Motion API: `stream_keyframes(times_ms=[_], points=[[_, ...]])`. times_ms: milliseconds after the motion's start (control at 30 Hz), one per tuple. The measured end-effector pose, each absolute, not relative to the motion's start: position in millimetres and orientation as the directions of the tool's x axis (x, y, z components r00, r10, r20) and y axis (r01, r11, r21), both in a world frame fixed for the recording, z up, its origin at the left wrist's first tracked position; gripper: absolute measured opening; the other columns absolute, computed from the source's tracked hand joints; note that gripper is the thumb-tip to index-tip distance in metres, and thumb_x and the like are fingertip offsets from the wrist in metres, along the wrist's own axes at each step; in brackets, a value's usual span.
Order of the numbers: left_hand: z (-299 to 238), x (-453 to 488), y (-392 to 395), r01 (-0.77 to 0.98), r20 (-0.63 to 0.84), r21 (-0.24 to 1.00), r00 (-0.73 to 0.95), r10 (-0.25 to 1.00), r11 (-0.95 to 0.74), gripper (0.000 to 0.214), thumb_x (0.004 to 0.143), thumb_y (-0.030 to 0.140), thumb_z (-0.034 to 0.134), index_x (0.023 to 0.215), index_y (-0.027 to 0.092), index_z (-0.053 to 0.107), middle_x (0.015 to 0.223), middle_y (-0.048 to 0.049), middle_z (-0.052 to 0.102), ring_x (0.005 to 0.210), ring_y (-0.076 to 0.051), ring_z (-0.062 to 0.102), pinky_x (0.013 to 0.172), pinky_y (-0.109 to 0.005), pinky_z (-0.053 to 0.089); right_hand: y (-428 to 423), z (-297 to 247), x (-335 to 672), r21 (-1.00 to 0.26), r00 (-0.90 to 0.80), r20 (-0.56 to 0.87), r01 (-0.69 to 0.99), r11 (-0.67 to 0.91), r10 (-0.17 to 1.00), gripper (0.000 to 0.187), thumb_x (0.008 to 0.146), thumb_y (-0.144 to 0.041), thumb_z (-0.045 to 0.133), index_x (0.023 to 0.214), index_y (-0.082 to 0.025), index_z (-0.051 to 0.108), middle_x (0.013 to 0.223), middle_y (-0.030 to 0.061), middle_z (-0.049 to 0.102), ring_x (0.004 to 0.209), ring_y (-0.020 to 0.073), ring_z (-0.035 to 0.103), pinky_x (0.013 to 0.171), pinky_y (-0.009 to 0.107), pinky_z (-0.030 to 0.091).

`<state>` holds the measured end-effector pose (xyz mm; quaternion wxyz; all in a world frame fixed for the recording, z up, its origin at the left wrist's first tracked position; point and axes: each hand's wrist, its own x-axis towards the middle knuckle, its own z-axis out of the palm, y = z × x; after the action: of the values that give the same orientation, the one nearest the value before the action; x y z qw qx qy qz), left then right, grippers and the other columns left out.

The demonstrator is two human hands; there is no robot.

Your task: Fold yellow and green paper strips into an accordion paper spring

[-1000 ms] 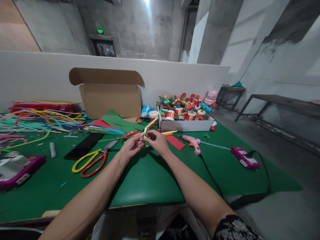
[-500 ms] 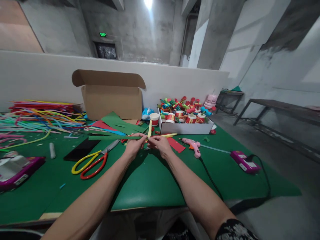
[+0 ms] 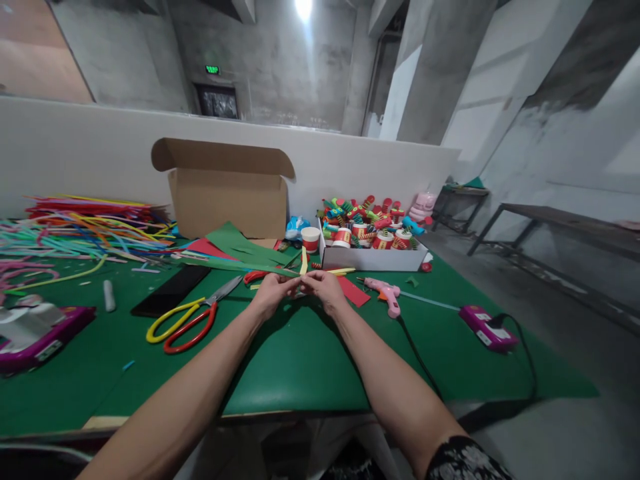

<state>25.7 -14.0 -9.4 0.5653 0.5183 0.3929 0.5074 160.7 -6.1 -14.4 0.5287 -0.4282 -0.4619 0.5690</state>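
Note:
My left hand (image 3: 273, 295) and my right hand (image 3: 324, 289) meet over the middle of the green table, thumbs and fingers pinched close together. A long green paper strip (image 3: 267, 269) runs leftward from the left fingertips. Rising from between the hands is a short yellow paper strip (image 3: 304, 259), pinched at its base by the right fingers. Where the two strips meet is hidden by my fingertips. Left of my hands lie large scissors (image 3: 220, 293) with one yellow and one red handle. A red paper piece (image 3: 354, 291) lies just right of my right hand.
A white box (image 3: 373, 259) of decorated cups stands behind, near a single paper cup (image 3: 310, 240). The pink glue gun (image 3: 389, 293) lies at right, its cable trailing by a purple power strip (image 3: 487, 328). At left are a black phone (image 3: 171, 291) and pipe cleaners (image 3: 95, 230).
The green strip's left end has swung up and back, from lying level to slanting over the green paper. Both hands stay pinched together; the whole view has shifted slightly.

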Motion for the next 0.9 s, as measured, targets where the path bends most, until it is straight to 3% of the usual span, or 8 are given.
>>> stream_keyframes(times_ms=[167, 333, 533, 667, 900], points=[[-9.9, 25.6, -14.2, -0.206, 0.044, 0.978, 0.071, 0.997, -0.028, 0.037, 0.05, 0.037, 0.08, 0.07, 0.012, 0.061, 0.054, -0.0008, 0.057, 0.05, -0.01, 0.052, 0.049, -0.022, 0.042, -3.4, -18.7, 158.7, -0.991, -0.068, 0.103, -0.087, 0.097, 0.992, 0.023, 0.057, -0.036, 0.074, 0.059, -0.016, 0.063, 0.053, -0.002, 0.06, 0.049, 0.0097, 0.055, 0.057, 0.025, 0.048], [-9.2, 25.8, -14.8, -0.157, 0.039, 0.987, 0.023, 0.999, -0.035, 0.032, 0.052, 0.038, 0.077, 0.066, 0.015, 0.06, 0.052, 0.0009, 0.056, 0.046, -0.009, 0.048, 0.045, -0.02, 0.038, -2.0, -20.8, 159.1, -0.99, -0.064, 0.139, -0.042, 0.136, 0.988, 0.023, 0.058, -0.036, 0.073, 0.062, -0.016, 0.063, 0.054, -0.0023, 0.06, 0.051, 0.0098, 0.054, 0.056, 0.024, 0.046], [-11.1, 26.3, -14.2, -0.157, 0.065, 0.986, 0.044, 0.997, -0.058, 0.033, 0.052, 0.039, 0.077, 0.067, 0.013, 0.062, 0.05, 0.0017, 0.054, 0.045, -0.008, 0.047, 0.045, -0.02, 0.037, -2.4, -19.8, 158.6, -0.986, -0.044, 0.054, -0.163, 0.046, 0.998, 0.027, 0.053, -0.037, 0.076, 0.062, -0.015, 0.063, 0.053, -0.0027, 0.06, 0.05, 0.0093, 0.055, 0.058, 0.025, 0.047], [-12.9, 26.1, -12.8, -0.067, 0.051, 0.997, 0.035, 0.998, -0.048, 0.032, 0.05, 0.037, 0.078, 0.053, 0.01, 0.06, 0.046, -0.0011, 0.053, 0.042, -0.007, 0.044, 0.043, -0.02, 0.034, -3.3, -20.2, 156.6, -0.979, -0.018, 0.024, -0.205, 0.02, 1.0, 0.028, 0.052, -0.037, 0.077, 0.064, -0.015, 0.063, 0.054, -0.0022, 0.061, 0.05, 0.0093, 0.056, 0.06, 0.026, 0.048], [-11.9, 25.3, -10.7, -0.173, -0.025, 0.984, 0.056, 0.998, 0.035, 0.028, 0.049, 0.031, 0.08, 0.054, 0.011, 0.061, 0.049, -0.0024, 0.056, 0.043, -0.009, 0.049, 0.044, -0.021, 0.041, -4.3, -18.6, 158.0, -0.959, -0.057, -0.003, -0.283, -0.019, 0.998, 0.031, 0.05, -0.04, 0.078, 0.064, -0.016, 0.064, 0.058, -0.0017, 0.061, 0.054, 0.0096, 0.057, 0.063, 0.026, 0.049]])
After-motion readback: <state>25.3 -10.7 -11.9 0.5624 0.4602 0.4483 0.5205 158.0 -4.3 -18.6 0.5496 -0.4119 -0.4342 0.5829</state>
